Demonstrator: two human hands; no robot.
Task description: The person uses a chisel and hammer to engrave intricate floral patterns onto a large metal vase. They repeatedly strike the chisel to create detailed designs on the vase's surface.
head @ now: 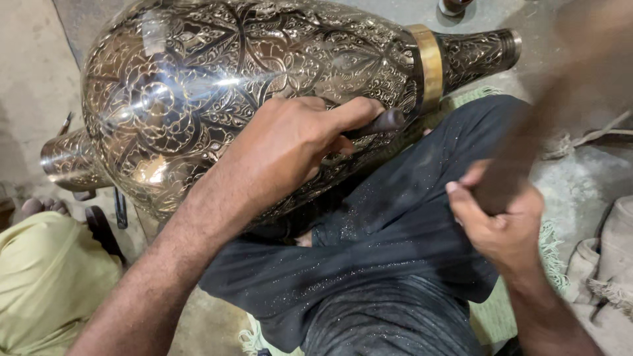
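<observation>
In the near foreground, across the dark-trousered lap [395, 264], the right hand [501, 224] is seen closed tightly round the handle of a blurred striking tool [527, 138], apparently a mallet raised in mid-swing. A little further off, the left hand [290, 148] is curled shut about a small dark chisel [382, 122], whose tip is laid against the engraved brass vase [217, 86], close beside the plain gold band at the shoulder.

The step in hand is judged to be the chasing of the pattern: the chisel is set, and a blow is being prepared. A square strike on the chisel's head would be called for next, with the tip kept steady on its line.

The vase is rested on its side upon the lap and a green mat [501, 316]. Its long axis is laid nearly level, from lower left to upper right; the narrow neck is pointed to the upper right, the foot to the left.

Beyond it, the bare concrete floor [26, 99] is seen.
</observation>
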